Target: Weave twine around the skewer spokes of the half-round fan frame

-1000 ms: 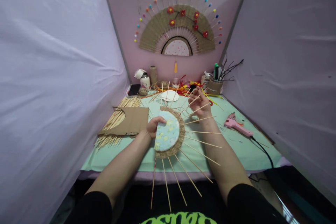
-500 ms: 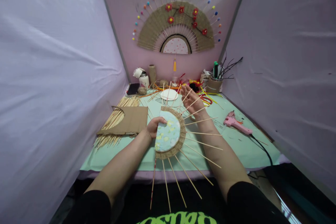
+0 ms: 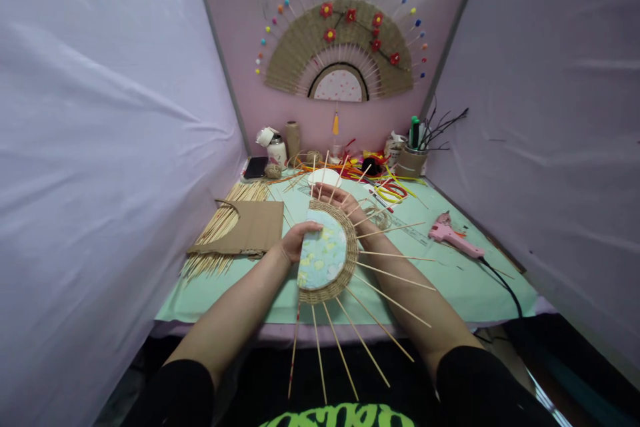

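Observation:
A half-round fan piece (image 3: 325, 250), with a blue-green patterned centre, a woven twine rim and thin wooden sticks fanning out, is held over the table, its straight edge on the left. My left hand (image 3: 299, 239) grips that straight edge, thumb on the patterned face and fingers hidden behind. Behind the upper sticks is my right hand (image 3: 340, 199), palm up with its fingers extended and somewhat apart, near the top of the rim. Whether it touches the sticks is unclear.
Cut cardboard (image 3: 260, 227) lies over a bundle of sticks (image 3: 207, 240) on the left. A pink glue gun (image 3: 455, 238) with a black cord is at right. Scissors (image 3: 393, 192), a white disc (image 3: 325, 178) and jars stand or lie farther back. A finished fan (image 3: 340, 47) hangs behind.
My right hand has moved left and slightly down, toward the top of the fan piece's rim. My left hand keeps its hold. The whole view has shifted slightly.

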Demonstrator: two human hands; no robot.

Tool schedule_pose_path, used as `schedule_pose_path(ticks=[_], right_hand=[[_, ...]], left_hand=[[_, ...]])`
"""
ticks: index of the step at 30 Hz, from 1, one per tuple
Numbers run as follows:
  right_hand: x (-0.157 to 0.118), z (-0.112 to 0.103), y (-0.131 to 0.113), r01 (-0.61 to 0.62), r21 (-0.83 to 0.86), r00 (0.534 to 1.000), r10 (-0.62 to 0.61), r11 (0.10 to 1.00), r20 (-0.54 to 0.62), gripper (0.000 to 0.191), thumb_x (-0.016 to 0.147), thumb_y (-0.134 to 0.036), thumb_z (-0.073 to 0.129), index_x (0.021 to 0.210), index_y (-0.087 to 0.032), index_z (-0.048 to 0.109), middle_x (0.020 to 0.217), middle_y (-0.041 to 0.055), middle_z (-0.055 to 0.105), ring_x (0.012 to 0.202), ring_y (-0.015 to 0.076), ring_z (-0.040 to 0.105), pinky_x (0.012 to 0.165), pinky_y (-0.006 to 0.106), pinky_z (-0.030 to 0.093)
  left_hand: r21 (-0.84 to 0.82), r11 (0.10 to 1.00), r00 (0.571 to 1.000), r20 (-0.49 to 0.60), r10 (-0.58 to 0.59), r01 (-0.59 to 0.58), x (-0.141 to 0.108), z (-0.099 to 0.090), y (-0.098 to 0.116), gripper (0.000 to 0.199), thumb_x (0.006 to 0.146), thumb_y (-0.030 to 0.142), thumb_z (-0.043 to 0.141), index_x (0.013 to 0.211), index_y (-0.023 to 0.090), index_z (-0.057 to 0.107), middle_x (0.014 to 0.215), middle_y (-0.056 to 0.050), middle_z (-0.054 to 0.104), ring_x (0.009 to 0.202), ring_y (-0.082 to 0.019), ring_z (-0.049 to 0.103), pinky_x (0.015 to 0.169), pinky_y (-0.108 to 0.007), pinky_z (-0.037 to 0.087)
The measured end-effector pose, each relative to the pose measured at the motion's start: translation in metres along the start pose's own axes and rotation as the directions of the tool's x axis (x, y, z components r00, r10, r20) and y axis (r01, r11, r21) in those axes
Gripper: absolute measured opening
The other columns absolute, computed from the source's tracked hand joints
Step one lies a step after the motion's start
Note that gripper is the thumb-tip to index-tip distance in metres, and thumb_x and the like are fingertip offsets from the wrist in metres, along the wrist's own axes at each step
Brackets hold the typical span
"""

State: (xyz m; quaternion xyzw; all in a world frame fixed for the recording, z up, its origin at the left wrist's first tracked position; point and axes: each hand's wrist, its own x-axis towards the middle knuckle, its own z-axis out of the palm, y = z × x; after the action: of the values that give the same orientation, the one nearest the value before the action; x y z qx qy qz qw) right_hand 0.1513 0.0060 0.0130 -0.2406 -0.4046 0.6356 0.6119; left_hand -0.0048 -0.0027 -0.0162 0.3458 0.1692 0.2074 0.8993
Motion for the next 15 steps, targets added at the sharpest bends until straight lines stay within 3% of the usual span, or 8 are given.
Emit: schedule_pose_path(ticks=[7, 15], right_hand=[[0.003, -0.003, -0.002, 0.041, 0.02, 0.998, -0.04, 0.999, -0.053, 0.041, 0.06, -0.021, 0.085, 0.098, -0.022, 0.069, 0.106, 0.0032, 0.073, 0.108, 0.0226, 0.065, 0.09, 0.032, 0.057], [0.003, -0.004, -0.007, 0.029, 0.007, 0.996, -0.029, 1.0, -0.089, 0.039, 0.061, -0.016, 0.083, 0.097, -0.021, 0.07, 0.103, 0.0041, 0.074, 0.111, 0.0227, 0.064, 0.096, 0.033, 0.054]], left_hand=[[-0.074, 0.997, 0.998, -0.061, 0.033, -0.037, 0.002, 0.011, -0.001, 0.038, 0.08, 0.027, 0.055, 0.109, 0.004, 0.066, 0.086, -0.015, 0.075, 0.087, -0.029, 0.071, 0.088, -0.038, 0.049], [-0.18, 0.983, 0.999, 0.024, 0.039, -0.034, 0.007, 0.015, -0.004, 0.045, 0.086, 0.04, 0.054, 0.114, 0.007, 0.065, 0.095, -0.015, 0.074, 0.097, -0.03, 0.069, 0.095, -0.041, 0.045]])
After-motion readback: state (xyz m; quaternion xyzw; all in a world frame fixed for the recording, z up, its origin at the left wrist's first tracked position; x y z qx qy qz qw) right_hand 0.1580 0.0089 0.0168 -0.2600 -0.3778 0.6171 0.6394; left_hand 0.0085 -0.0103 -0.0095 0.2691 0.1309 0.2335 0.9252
